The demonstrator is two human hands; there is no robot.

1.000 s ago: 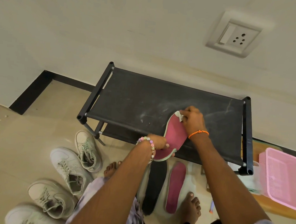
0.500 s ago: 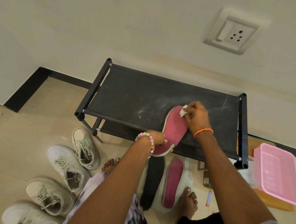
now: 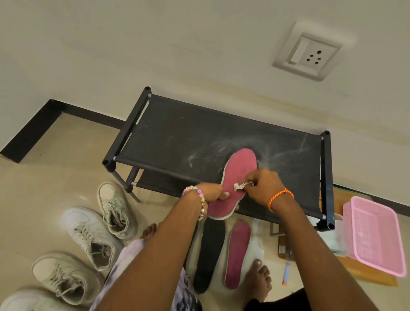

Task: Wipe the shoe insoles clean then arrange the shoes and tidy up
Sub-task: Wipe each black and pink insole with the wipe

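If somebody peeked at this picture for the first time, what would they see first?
Probably the bright pink insole in the middle, its toe end lying on the dusty black shoe rack. The left hand holds its heel end while the right hand presses a small cloth on it. Next, the pale sneakers lined up on the floor at the left, and the pink basket at the right.

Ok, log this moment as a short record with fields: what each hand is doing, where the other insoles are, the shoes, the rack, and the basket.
left hand: gripping heel end of pink insole
right hand: pressing small cloth on that insole
insole support: toe end over black rack top
floor insoles: black insole and second pink insole, side by side
sneakers: four on floor, left of rack
pink basket: right of rack
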